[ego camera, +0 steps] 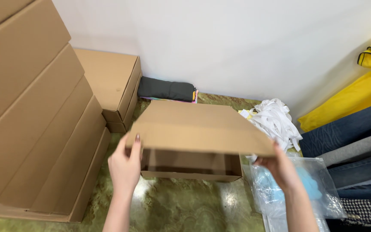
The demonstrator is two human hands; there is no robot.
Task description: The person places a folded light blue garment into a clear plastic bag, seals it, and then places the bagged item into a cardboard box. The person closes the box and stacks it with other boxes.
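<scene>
The left hand (125,165) grips the left front corner of the lid of a brown cardboard box (192,165), thumb on top of the flap and fingers beneath it. The right hand (280,167) grips the right front corner of the same lid (198,126), thumb on its upper edge and fingers curled under. The lid is raised and slopes down towards the viewer, leaving the front of the box open; the interior is in shadow and its contents cannot be made out. The box sits on a glossy green patterned surface (181,210), roughly at the centre of the view.

To the left stands a tall stack of flat cardboard boxes (31,116), leaning in steps. Behind it, against the white wall (237,43), lie two more flat boxes (110,83). A dark folded garment (166,89) rests on coloured fabric just behind the held box. A heap of white strips (275,120) lies to the right rear. Clear plastic bags (301,189), one with something light blue inside, lie under the right wrist. Yellow fabric (357,96) and dark garments (357,172) fill the right edge.
</scene>
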